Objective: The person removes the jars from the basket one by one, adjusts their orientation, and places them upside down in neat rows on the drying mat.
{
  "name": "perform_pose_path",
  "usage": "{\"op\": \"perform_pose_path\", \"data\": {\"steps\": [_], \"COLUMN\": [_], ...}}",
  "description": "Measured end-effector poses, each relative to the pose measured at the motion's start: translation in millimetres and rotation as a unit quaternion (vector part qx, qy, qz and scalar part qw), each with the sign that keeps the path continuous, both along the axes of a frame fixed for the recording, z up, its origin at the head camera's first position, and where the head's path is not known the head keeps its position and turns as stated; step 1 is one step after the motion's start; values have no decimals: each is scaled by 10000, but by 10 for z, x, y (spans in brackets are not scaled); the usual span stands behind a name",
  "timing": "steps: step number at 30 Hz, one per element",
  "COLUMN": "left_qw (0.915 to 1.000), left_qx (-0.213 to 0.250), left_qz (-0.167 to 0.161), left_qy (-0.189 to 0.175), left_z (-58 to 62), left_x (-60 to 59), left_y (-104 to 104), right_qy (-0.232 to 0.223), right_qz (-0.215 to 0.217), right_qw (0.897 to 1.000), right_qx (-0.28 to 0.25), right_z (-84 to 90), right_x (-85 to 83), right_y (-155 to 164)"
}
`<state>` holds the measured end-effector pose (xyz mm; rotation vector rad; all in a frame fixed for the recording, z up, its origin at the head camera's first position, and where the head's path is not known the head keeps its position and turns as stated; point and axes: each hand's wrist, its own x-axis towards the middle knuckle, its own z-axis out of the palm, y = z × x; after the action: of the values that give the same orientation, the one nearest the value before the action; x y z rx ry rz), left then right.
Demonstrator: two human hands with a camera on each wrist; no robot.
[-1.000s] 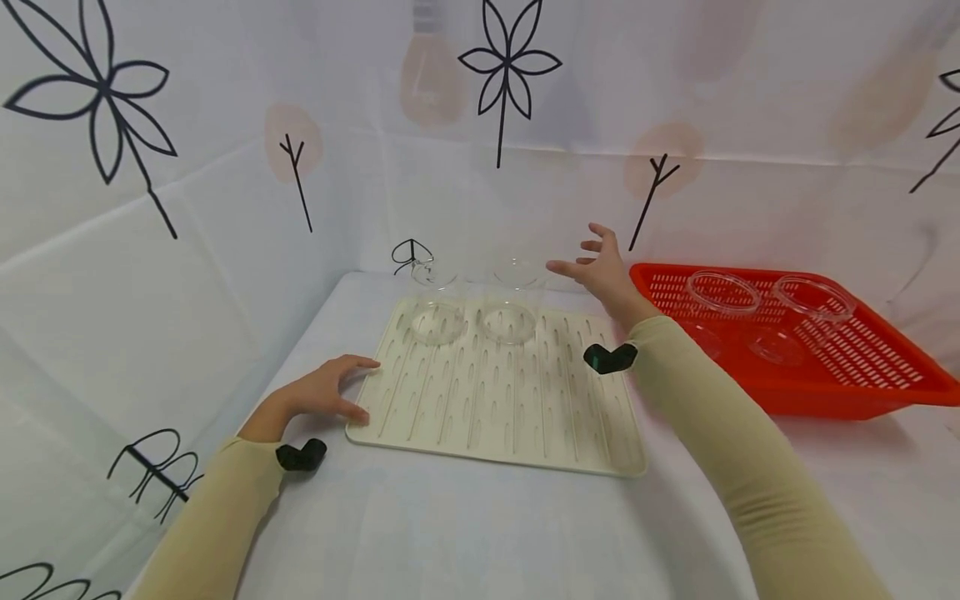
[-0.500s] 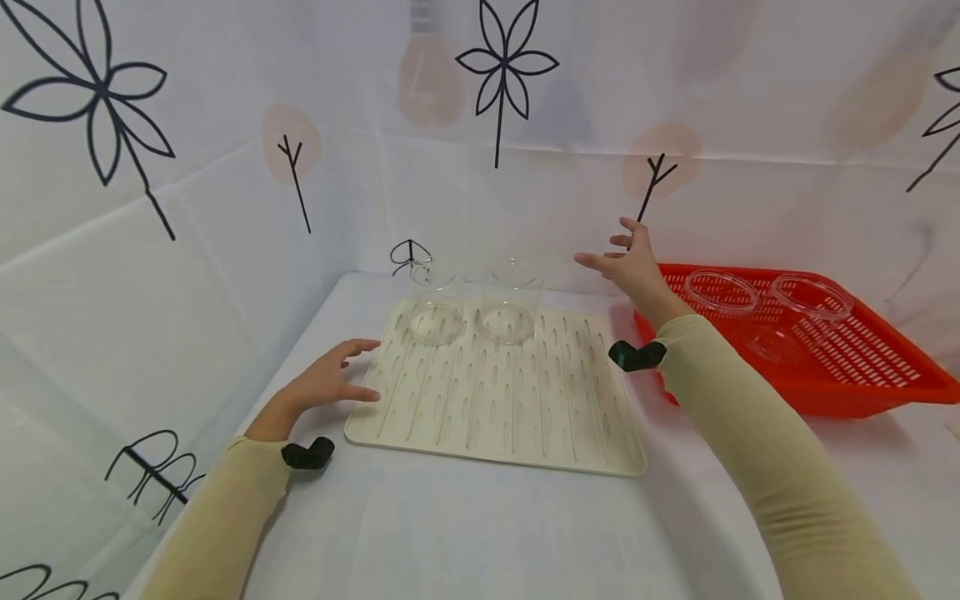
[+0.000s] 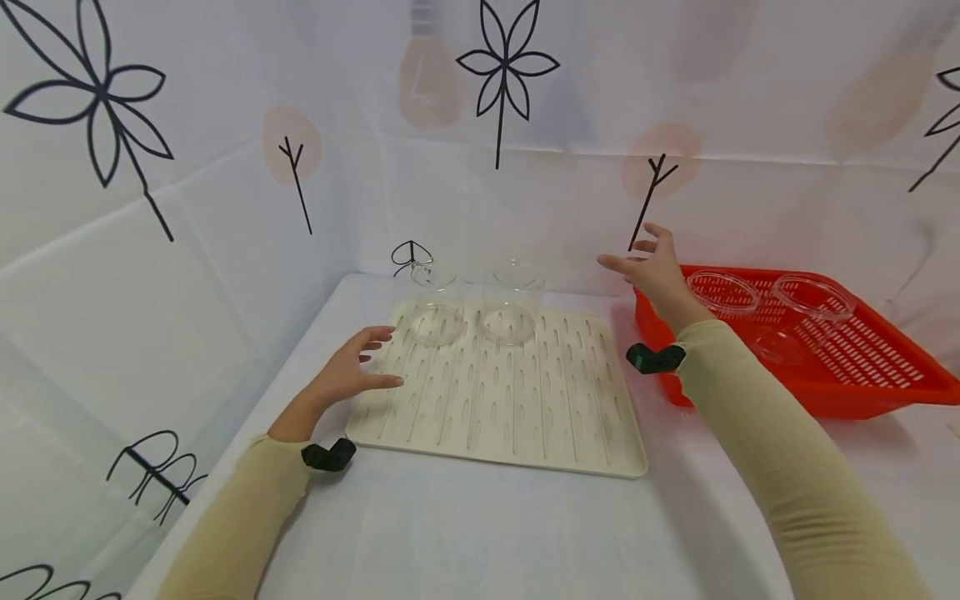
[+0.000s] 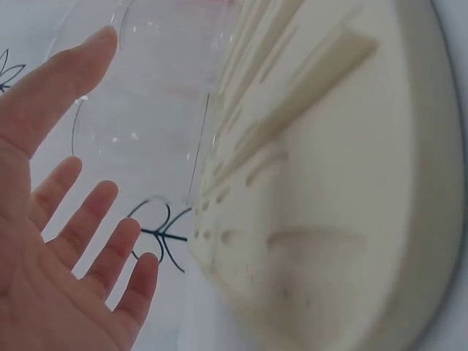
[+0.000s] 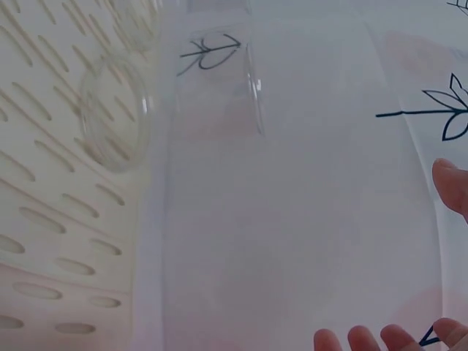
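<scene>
Clear cups (image 3: 512,304) on a ribbed cream mat (image 3: 487,417): a white bench (image 3: 480,542) is filling the foreground, with two pale yellow sleeves (image 3: 780,492) extending over it. The mat is lying flat on the bench. At its left edge the left hand (image 3: 347,373) is hovering, its grip spread, thumb and fingers parted. To the right, a red basket (image 3: 825,404) is standing beside the mat and is containing two further cups (image 3: 795,321), rims upward. Toward the back, the first two cups are standing side by side on the mat's far part. The right hand (image 3: 658,271) is hanging between them and the basket, its grip likewise spread. Behind, a white cloth wall (image 3: 562,217) is displaying printed flowers (image 3: 506,63)
</scene>
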<state>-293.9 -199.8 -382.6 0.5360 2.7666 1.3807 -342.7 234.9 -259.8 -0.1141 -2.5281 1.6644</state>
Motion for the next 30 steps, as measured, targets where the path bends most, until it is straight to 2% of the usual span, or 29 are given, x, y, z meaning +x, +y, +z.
{"op": "perform_pose_path", "data": {"steps": [11, 23, 26, 30], "left_qw": [9986, 9958, 9952, 9941], "left_qx": [519, 869, 903, 971], "left_qz": [-31, -271, -369, -452], "left_qy": [76, 90, 109, 148], "left_z": [70, 209, 378, 424], "left_x": [-41, -53, 66, 43], "left_y": [277, 594, 699, 794], "right_qy": [-107, -359, -382, -424], "right_qz": [-172, -498, -462, -464], "right_qw": [9998, 9981, 9982, 9980], "right_qx": [23, -4, -54, 63], "right_z": [-10, -46, -38, -29], "right_x": [17, 26, 66, 101], "right_y": [190, 442, 494, 579]}}
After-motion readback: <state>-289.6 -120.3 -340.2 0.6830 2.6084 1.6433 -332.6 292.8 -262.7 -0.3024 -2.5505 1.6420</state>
